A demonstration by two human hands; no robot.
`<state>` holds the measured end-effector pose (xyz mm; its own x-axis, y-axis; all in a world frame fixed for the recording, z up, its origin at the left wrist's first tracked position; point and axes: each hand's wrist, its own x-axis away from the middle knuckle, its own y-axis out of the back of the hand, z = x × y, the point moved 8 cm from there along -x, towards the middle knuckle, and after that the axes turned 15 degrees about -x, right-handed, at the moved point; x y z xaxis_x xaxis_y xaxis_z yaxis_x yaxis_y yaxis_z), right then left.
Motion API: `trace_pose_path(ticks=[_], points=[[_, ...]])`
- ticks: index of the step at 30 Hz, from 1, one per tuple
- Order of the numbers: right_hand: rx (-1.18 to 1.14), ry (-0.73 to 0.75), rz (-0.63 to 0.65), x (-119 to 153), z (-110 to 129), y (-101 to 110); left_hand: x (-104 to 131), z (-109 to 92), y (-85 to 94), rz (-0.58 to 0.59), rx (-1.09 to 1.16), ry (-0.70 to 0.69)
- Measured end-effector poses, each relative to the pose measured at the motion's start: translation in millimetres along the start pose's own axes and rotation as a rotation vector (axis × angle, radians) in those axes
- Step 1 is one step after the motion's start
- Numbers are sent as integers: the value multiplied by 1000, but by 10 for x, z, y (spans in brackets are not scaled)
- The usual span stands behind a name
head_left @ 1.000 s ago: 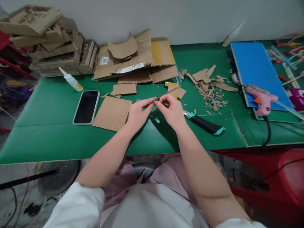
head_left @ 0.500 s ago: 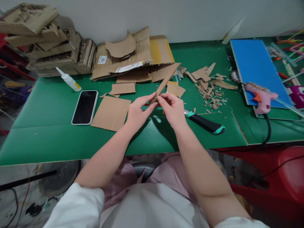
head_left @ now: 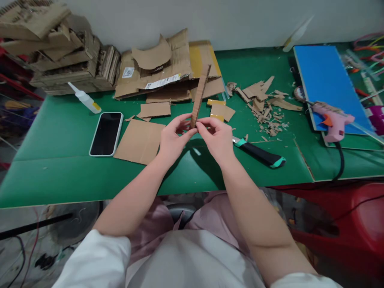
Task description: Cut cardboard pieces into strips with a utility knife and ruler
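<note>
A narrow cardboard strip [head_left: 201, 95] points up and away from me, its near end pinched between both hands. My left hand [head_left: 177, 134] closes on that end from the left, thumb toward the middle. From the right, my right hand [head_left: 214, 136] grips the same end with thumb and forefinger. A square cardboard piece [head_left: 139, 141] lies flat just left of my left hand. Beside my right hand rests a utility knife [head_left: 259, 153] with a black and teal handle, its blade end partly behind the hand.
On the green table [head_left: 60, 176] are a phone [head_left: 106, 134], a glue bottle [head_left: 85, 100] and cardboard scraps [head_left: 271, 120]. Cardboard sheets [head_left: 162, 82] and a stacked cardboard pile [head_left: 69, 60] stand at the back. A pink glue gun [head_left: 334, 120] lies on a blue board [head_left: 327, 80] at right.
The cardboard strip has swung from leaning right to nearly upright, turning its broad ribbed side toward me. Both hands keep hold of its near end and have barely moved.
</note>
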<state>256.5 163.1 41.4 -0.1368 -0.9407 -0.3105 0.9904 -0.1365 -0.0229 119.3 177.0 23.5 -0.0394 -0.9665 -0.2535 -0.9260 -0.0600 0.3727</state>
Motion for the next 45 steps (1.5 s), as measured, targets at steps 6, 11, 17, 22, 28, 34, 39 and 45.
trace_pose_path(ticks=[6,11,17,22,28,34,39,45], points=[[-58,-54,-6,0,-54,-24,22,-38,27,-32,-83,-39],[-48,-74,-14,6,-100,-30,31,-56,28,-37,-148,-57],[-49,-80,-19,10,-102,-31,23,8,-22,18,-36,-2],[9,-82,-20,5,-57,-26,9,39,-98,101,42,10],[36,-54,-16,-19,-24,17,-5,81,-187,219,217,38],[-35,-36,4,-25,-19,27,-31,85,-145,180,233,28],[-21,-58,21,-14,-22,7,-30,53,-48,83,87,27],[-15,-60,17,-16,-25,-2,-21,4,-19,45,-37,-18]])
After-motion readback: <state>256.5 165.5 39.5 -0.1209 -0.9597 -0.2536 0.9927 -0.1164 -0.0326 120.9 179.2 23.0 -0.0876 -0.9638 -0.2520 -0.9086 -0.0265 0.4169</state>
